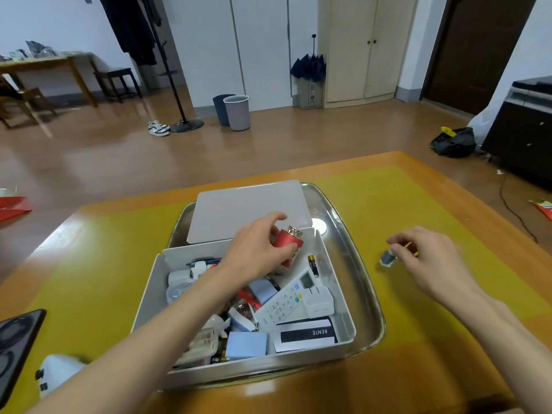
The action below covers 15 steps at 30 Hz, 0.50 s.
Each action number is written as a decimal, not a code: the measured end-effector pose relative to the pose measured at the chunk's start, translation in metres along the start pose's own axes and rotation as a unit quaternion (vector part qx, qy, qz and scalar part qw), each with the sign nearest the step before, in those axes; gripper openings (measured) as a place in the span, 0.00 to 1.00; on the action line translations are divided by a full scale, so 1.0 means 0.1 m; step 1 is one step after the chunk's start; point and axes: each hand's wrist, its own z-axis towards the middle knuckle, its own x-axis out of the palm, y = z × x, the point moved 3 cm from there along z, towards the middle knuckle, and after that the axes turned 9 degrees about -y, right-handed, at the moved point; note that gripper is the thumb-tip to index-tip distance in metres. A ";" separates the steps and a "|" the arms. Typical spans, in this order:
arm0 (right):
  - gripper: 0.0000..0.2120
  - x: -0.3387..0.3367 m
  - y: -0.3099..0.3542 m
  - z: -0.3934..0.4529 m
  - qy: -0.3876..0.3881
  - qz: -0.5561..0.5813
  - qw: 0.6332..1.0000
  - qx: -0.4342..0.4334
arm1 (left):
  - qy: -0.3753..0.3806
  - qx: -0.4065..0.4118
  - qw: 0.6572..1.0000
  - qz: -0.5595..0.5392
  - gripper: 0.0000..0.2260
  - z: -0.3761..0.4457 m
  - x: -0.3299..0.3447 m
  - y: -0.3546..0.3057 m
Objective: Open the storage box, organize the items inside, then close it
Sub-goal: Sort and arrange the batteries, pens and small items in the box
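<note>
The bench (pixel 388 204), yellow-green on top with a wooden border, fills the lower part of the view. At its centre sits a shallow metal tray (pixel 355 234), and in the tray stands the storage box (pixel 334 264), white and open. Its lid (pixel 248 210) lies flat at the box's 12 o'clock, resting over the tray's far end.

The left hand (pixel 257 255) reaches over the box toward its 1 o'clock corner, its grip curled round a small red bottle (pixel 286 243) with a gold cap, held above the contents. The right hand (pixel 430 258) is outside the tray at the box's 3 o'clock, over the bench; its grip pinches a small dark, blurred item (pixel 388 258) with something yellow behind the fingers, too blurred to name.

Inside the box, a white remote control (pixel 283 303) lies diagonally near the centre, a black-and-white card marked BENTE (pixel 307 334) at 5 o'clock, a pale blue block (pixel 246 345) at 6 o'clock, a white adapter (pixel 318 303) beside the remote, and a battery (pixel 313 265) at 2 o'clock against the right wall
</note>
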 end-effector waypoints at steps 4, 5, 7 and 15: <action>0.10 -0.08 0.33 -0.04 -0.010 0.049 0.997 -0.051 | -0.043 -0.026 0.996 -0.079 0.20 -0.24 -0.46 0.23; 0.12 -0.09 0.43 -0.06 -0.008 0.057 0.997 -0.058 | -0.043 -0.038 0.994 -0.092 0.19 -0.32 -0.54 0.31; 0.12 -0.10 0.66 -0.07 -0.011 0.083 0.994 -0.070 | -0.055 -0.056 0.992 -0.101 0.18 -0.50 -0.65 0.47; 0.04 0.38 1.65 0.11 0.083 0.162 0.977 -0.111 | -0.097 -0.057 0.990 -0.090 0.17 -0.62 -0.80 0.68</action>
